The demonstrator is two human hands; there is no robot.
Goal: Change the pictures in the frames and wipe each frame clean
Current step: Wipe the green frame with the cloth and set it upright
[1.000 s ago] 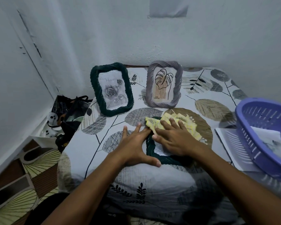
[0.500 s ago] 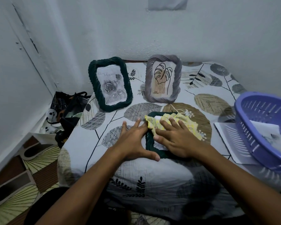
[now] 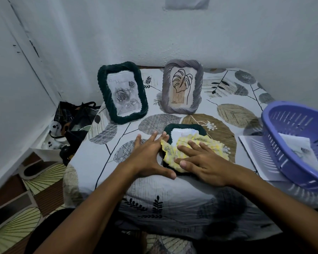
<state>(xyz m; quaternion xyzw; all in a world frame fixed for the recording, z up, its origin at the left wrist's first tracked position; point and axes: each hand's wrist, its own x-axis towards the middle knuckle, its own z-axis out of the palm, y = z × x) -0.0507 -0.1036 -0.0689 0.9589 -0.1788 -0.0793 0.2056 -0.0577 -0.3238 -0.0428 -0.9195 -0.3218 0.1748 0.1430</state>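
A dark green frame [image 3: 184,127] lies flat on the patterned table cover [image 3: 99,162], its pale glass showing at the far end. My right hand [image 3: 200,160] presses a yellow cloth [image 3: 206,143] flat onto it with straight fingers. My left hand [image 3: 151,156] rests spread on the cover and touches the frame's left edge. Behind stand a dark green frame with a rose picture [image 3: 123,92] and a grey frame with a leaf drawing [image 3: 182,87], both upright.
A purple plastic basket [image 3: 275,136] with a paper inside sits at the right, over loose white sheets [image 3: 250,153]. Dark bags and a white toy [image 3: 72,125] lie on the floor at the left by the wall. White walls close the back and left.
My right hand and the yellow cloth have slid towards me along the flat frame, uncovering the glass at its far end. The left hand stays at the frame's left edge.
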